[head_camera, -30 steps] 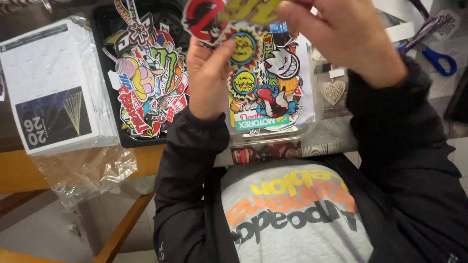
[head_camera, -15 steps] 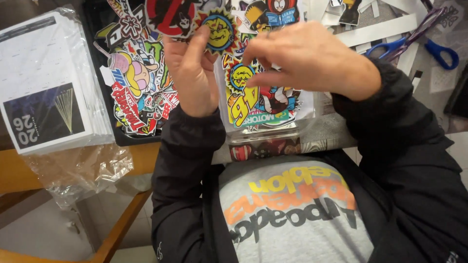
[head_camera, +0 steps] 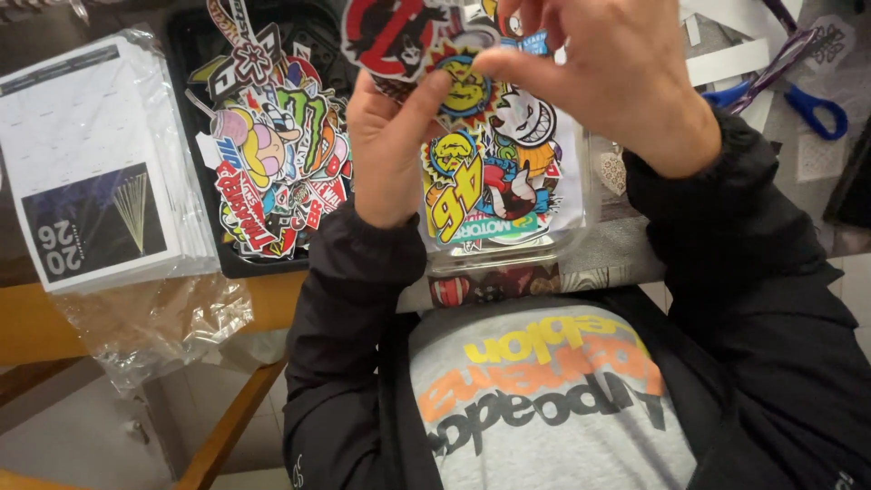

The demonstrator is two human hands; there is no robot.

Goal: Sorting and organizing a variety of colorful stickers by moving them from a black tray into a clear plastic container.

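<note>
Both hands work one red sticker (head_camera: 392, 36) above the counter's (head_camera: 27, 318) near edge. The left hand (head_camera: 392, 150) has its fingers (head_camera: 425, 95) curled up, thumb pressed to the sticker's lower edge. The right hand (head_camera: 610, 77) pinches its fingers together on the same sticker from above. Beneath them a clear tray (head_camera: 508, 249) holds loose stickers; a black tray (head_camera: 263, 163) with more lies to its left. A wrapped paper stack (head_camera: 95, 172) sits at the left, blue scissors (head_camera: 807, 100) at the right.
</note>
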